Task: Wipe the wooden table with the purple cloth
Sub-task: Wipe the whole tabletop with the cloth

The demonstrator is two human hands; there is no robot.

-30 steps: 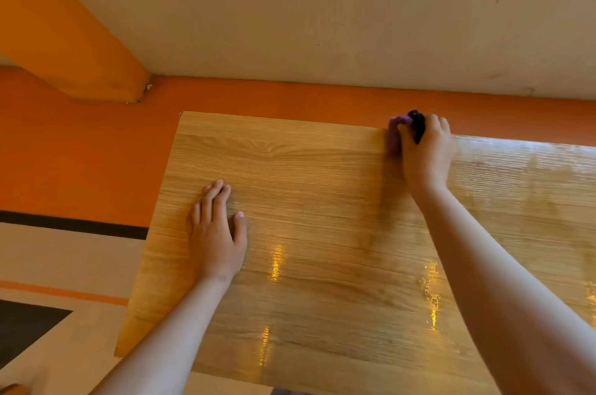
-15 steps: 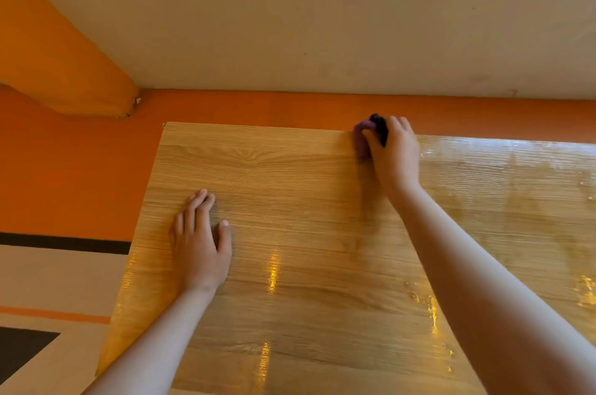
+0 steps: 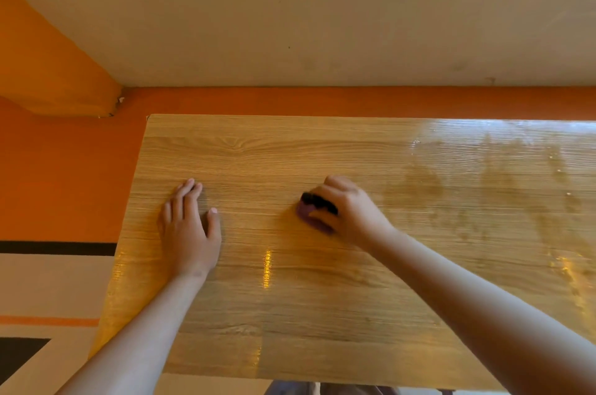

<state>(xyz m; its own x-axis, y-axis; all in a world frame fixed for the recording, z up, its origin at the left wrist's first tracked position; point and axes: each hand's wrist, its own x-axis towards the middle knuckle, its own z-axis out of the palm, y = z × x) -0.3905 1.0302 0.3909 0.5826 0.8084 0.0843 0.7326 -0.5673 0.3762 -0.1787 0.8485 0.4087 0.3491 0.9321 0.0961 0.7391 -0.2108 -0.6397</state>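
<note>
Wooden counter: right end cut off by frame, glossy sheen at 2 o'clock. Left hand flat, fingers spread, pressed on surface. Right hand curled around bunched purple cloth, blurred; cloth protrudes at hand's 9 o'clock, mostly hidden.

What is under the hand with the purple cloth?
Under the right hand a bunched purple cloth pokes out, pressed on the wooden table. The rest of the cloth is covered.
</note>
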